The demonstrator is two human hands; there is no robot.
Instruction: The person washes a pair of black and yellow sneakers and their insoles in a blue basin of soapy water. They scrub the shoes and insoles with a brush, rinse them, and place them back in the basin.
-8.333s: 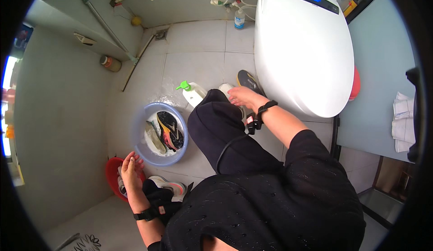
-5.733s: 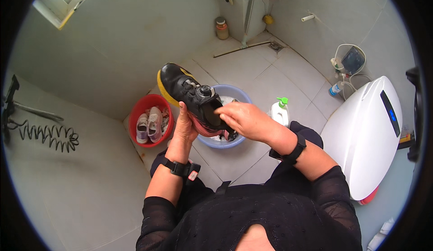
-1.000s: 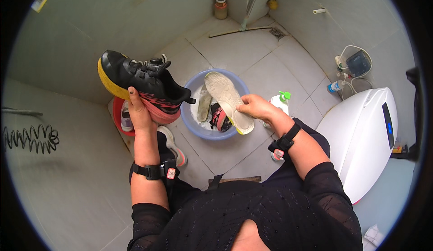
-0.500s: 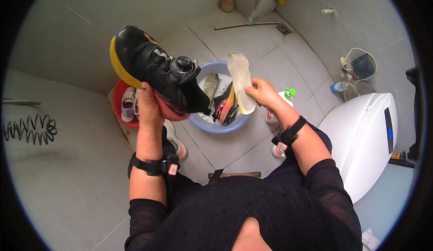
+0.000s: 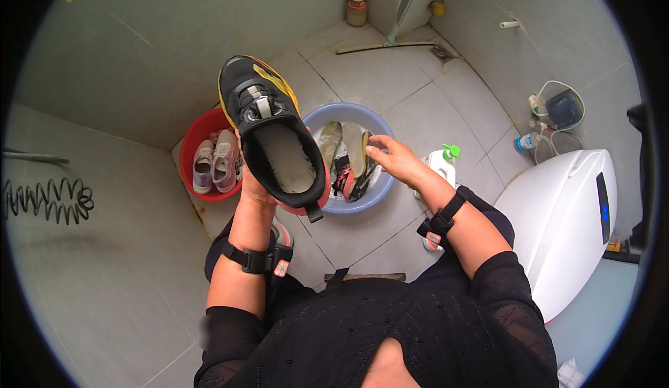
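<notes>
A black sneaker (image 5: 268, 95) with yellow trim and a pinkish sole is up in front of me, its opening turned toward me. My left hand (image 5: 255, 187) grips it from below and partly behind. Inside a blue basin (image 5: 380, 196) of suds lie a pale insole (image 5: 355, 149), a second greyish insole (image 5: 329, 142) and a black, pink and yellow shoe (image 5: 345, 179). Over the basin's right side is my right hand (image 5: 394, 158), thumb and fingers apart, close beside the pale insole; whether they touch it is hard to see.
A red basin (image 5: 187, 152) with a pair of light sneakers (image 5: 214, 161) stands left. On the right are a white bottle with a green pump (image 5: 443, 165) and a white toilet (image 5: 557, 214). A floor squeegee (image 5: 387, 45) and a jar (image 5: 356, 8) stand at the back.
The pale insole went from my right hand down into the blue basin. My left hand moved right and turned the black sneaker, so its inside now shows.
</notes>
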